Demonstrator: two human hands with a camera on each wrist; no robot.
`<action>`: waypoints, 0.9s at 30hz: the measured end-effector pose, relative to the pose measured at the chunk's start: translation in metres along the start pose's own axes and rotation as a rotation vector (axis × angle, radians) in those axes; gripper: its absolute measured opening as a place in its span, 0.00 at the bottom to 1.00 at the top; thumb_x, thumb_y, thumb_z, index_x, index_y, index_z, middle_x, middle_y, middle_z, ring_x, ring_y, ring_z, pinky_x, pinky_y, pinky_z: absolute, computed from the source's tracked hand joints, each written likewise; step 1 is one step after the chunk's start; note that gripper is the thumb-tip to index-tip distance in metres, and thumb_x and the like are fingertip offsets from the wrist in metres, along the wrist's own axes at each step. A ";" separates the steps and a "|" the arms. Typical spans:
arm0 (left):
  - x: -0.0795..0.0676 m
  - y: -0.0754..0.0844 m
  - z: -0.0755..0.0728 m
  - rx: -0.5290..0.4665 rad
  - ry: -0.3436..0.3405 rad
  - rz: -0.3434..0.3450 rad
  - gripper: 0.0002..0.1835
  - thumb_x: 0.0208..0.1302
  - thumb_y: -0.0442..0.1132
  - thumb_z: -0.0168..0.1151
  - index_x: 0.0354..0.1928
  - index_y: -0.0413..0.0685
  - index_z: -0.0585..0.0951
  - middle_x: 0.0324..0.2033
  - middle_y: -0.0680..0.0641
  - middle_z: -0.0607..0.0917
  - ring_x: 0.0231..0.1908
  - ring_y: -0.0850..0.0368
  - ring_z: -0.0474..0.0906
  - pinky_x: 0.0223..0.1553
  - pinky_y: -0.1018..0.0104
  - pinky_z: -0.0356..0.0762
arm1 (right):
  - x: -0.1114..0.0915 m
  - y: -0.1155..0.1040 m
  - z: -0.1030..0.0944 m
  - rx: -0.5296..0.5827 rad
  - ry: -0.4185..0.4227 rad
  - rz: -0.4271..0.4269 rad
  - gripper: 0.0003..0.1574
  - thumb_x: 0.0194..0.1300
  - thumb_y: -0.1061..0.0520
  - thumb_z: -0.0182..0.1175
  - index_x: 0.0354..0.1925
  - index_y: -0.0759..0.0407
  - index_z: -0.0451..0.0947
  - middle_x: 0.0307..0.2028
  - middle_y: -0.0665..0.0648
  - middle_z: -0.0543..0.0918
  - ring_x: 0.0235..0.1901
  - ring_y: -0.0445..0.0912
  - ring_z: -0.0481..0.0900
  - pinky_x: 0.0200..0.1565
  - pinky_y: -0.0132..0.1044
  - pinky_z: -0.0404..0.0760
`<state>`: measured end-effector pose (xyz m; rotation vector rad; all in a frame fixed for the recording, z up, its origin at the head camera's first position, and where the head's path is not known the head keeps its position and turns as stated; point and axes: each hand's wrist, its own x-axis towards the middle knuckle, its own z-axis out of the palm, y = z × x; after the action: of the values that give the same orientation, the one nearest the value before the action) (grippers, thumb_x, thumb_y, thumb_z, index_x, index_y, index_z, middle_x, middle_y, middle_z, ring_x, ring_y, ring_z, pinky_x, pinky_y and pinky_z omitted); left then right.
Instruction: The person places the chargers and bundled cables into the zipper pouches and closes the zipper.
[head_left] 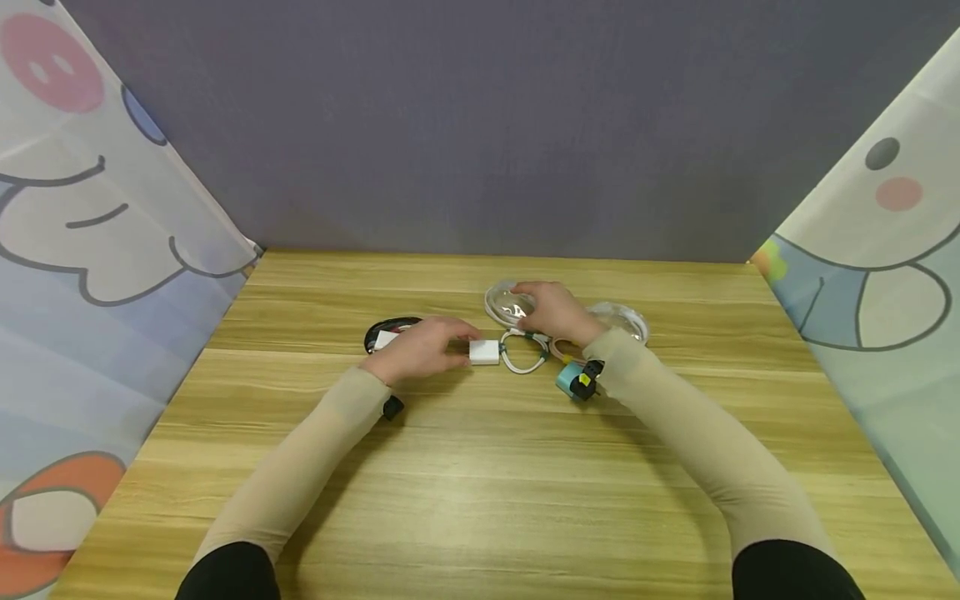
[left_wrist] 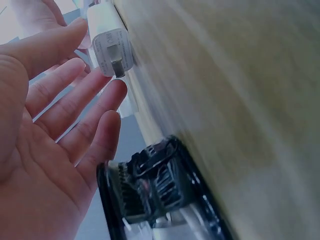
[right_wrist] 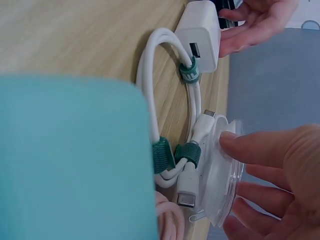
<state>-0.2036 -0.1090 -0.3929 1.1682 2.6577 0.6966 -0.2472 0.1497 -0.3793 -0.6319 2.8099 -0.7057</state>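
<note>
My left hand (head_left: pixel 423 350) is beside a white charger block (head_left: pixel 483 352), its fingers loosely extended. In the left wrist view the thumb and fingertips lie close around the block's prong end (left_wrist: pixel 117 62); whether they touch cannot be told. My right hand (head_left: pixel 555 312) is over a clear round case (head_left: pixel 506 304) with a coiled white cable. In the right wrist view its thumb (right_wrist: pixel 265 147) overlaps the case's rim, the other fingers spread apart. Between the hands lies a looped white cable (right_wrist: pixel 150 75) with green ties, its loop close to the charger block.
Under my right forearm are a teal block (head_left: pixel 567 379) and a pink cable (right_wrist: pixel 171 215). Another clear case with white cable (head_left: pixel 633 321) lies to the right. A black cable bundle (head_left: pixel 386 327) sits by my left hand. A grey wall (head_left: pixel 480 167) stands behind the wooden table (head_left: pixel 450 500).
</note>
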 end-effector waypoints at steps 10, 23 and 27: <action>0.006 -0.004 0.006 -0.020 -0.010 -0.029 0.24 0.61 0.40 0.72 0.59 0.44 0.81 0.52 0.47 0.84 0.51 0.55 0.81 0.54 0.58 0.77 | -0.004 0.007 0.001 0.114 -0.007 -0.014 0.27 0.67 0.55 0.65 0.63 0.57 0.78 0.49 0.57 0.86 0.12 0.41 0.60 0.27 0.37 0.70; 0.011 0.000 0.007 0.024 -0.007 -0.075 0.25 0.58 0.40 0.75 0.57 0.42 0.83 0.50 0.47 0.86 0.48 0.54 0.82 0.53 0.59 0.78 | -0.006 0.004 -0.002 0.177 0.045 -0.073 0.17 0.70 0.57 0.61 0.55 0.58 0.84 0.31 0.57 0.87 0.12 0.40 0.61 0.20 0.33 0.65; 0.010 0.001 0.007 0.048 0.004 -0.082 0.24 0.58 0.40 0.75 0.56 0.41 0.83 0.48 0.46 0.86 0.46 0.54 0.82 0.52 0.59 0.78 | -0.006 0.005 -0.003 0.189 0.062 -0.095 0.16 0.69 0.59 0.63 0.54 0.59 0.85 0.46 0.57 0.87 0.17 0.42 0.64 0.25 0.35 0.67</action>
<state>-0.2075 -0.0982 -0.3983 1.0636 2.7223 0.6249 -0.2444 0.1571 -0.3790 -0.7242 2.7381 -1.0112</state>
